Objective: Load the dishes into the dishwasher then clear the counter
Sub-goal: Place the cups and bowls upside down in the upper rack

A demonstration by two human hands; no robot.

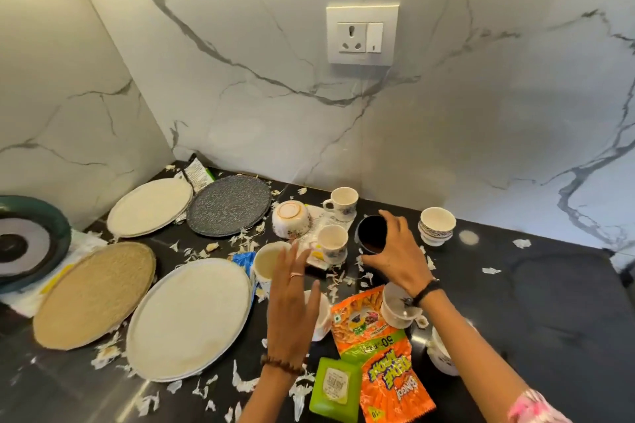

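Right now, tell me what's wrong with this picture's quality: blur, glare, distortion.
Head view: wide-angle lens bends the marble wall and counter edges; the left hand is motion-blurred, the right hand on the dark cup sharper; soft glare streaks the glossy counter near the bottom left; a shadow darkens the wall at right.

Evenly and softly lit from above. Dull sheen on the black bench (549,302); broad faint shadow on the marble wall (481,134). Wide-angle bending at edges. Slightly soft throughout, hands faintly motion-blurred.
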